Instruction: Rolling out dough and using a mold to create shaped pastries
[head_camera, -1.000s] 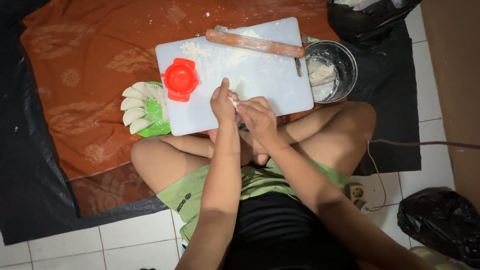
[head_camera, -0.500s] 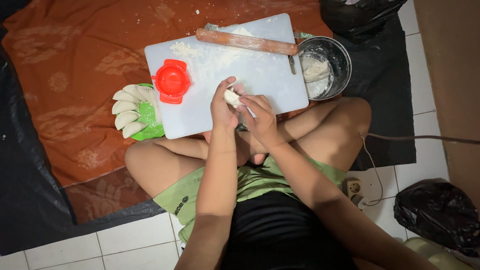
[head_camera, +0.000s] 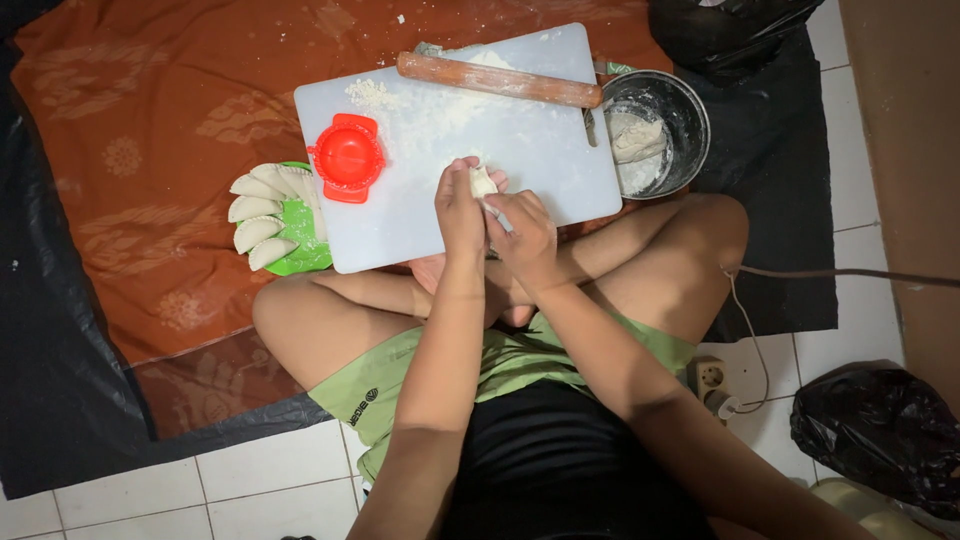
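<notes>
Both hands are on one small pale dough piece just above the near edge of the white plastic cutting board, left hand and right hand with fingers pinched narrow around it. On the board there's one round red plastic dumpling press, one smooth wooden rolling pin and a dusty patch of flour. Off to the side, four folded crescent dumplings sit on a green plate, plus one metal bowl with a dough lump.

Head view, steeply downward, close.
</notes>
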